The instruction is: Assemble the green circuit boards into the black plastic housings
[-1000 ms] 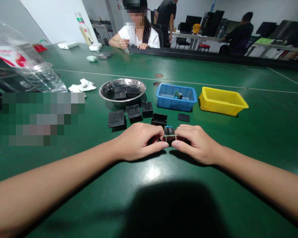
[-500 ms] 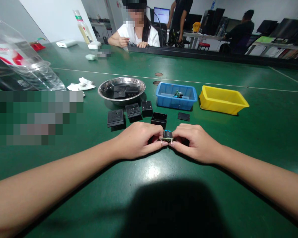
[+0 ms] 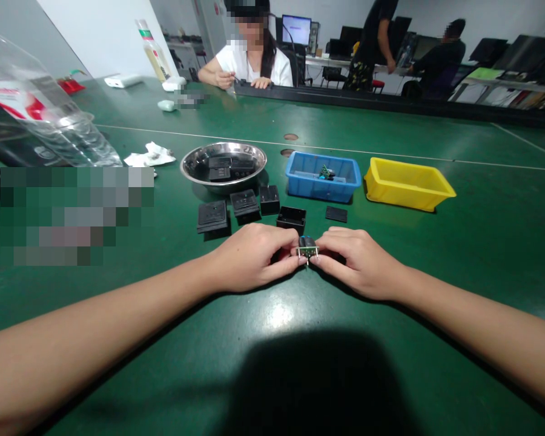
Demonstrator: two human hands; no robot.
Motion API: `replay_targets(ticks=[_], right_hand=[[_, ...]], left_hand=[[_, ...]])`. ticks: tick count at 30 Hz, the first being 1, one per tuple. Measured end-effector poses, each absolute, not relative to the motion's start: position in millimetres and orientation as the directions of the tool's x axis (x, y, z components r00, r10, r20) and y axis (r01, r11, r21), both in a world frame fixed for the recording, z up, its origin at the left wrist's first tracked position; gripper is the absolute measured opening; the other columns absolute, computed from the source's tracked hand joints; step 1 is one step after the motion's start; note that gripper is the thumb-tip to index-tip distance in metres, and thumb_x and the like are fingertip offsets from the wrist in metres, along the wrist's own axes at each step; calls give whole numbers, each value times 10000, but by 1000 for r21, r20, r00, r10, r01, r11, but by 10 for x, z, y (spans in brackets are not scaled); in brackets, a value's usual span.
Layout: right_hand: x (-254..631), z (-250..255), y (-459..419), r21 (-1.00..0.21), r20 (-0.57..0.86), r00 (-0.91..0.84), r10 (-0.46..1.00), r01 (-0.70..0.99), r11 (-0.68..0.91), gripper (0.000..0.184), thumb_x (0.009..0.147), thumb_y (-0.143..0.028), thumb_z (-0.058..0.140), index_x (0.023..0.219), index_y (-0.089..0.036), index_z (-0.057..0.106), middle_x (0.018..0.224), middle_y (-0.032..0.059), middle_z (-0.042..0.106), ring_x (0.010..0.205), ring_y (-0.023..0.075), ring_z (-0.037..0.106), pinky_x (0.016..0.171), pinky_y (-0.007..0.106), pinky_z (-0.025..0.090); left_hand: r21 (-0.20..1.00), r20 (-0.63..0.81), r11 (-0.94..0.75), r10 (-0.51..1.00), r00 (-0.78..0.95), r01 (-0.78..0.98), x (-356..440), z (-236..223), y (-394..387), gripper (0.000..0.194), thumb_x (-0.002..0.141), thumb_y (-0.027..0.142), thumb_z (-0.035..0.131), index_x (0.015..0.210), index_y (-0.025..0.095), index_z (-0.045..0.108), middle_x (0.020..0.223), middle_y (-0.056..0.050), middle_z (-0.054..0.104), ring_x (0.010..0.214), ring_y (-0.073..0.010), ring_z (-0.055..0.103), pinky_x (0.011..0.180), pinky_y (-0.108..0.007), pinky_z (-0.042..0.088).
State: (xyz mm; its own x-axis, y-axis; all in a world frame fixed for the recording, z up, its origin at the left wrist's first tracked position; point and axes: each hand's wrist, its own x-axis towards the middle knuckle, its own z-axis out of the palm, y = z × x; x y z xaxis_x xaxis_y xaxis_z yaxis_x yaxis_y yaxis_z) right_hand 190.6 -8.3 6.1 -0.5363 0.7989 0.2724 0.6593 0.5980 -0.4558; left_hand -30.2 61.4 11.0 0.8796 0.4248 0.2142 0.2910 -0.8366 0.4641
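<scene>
Between my two hands is a small green circuit board [image 3: 307, 249] with dark rounded components, a touch of blue and thin metal pins pointing toward me. The fingertips of my left hand [image 3: 258, 257] pinch its left side. From the right, the thumb and fingers of my right hand [image 3: 361, 261] grip the other side. Just beyond the board stands an open black box [image 3: 291, 219]. A flat black cover [image 3: 336, 214] lies behind my right hand. Several black plastic cases, one a square case [image 3: 212, 217], sit behind my left hand.
A steel bowl [image 3: 188, 172] holds more black cases. Beside it are a blue bin [image 3: 322, 189] with circuit boards and a yellow bin [image 3: 404, 194]. A large plastic bottle [image 3: 40, 109] leans at the left near crumpled tissue [image 3: 149, 155]. A person in white [image 3: 254, 63] sits across the table.
The circuit board has tilted in my fingers, so its underside and pins show more. My hands have stayed in place. A standing person in the background has moved right.
</scene>
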Motion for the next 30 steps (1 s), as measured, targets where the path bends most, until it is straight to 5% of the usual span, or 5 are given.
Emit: replay_targets(ticks=[30], right_hand=[[1906,63,-99,-502,274,-496,824,657,562,201,943,-248,577,757,-173,556,690,8,557,658,140,479,643,263,342]], left_hand=[[501,196,-815,437,878,293,-310,137,604,236,904,315,593,720,187,518,629,31,571,550,-101,509,546,-222,333]])
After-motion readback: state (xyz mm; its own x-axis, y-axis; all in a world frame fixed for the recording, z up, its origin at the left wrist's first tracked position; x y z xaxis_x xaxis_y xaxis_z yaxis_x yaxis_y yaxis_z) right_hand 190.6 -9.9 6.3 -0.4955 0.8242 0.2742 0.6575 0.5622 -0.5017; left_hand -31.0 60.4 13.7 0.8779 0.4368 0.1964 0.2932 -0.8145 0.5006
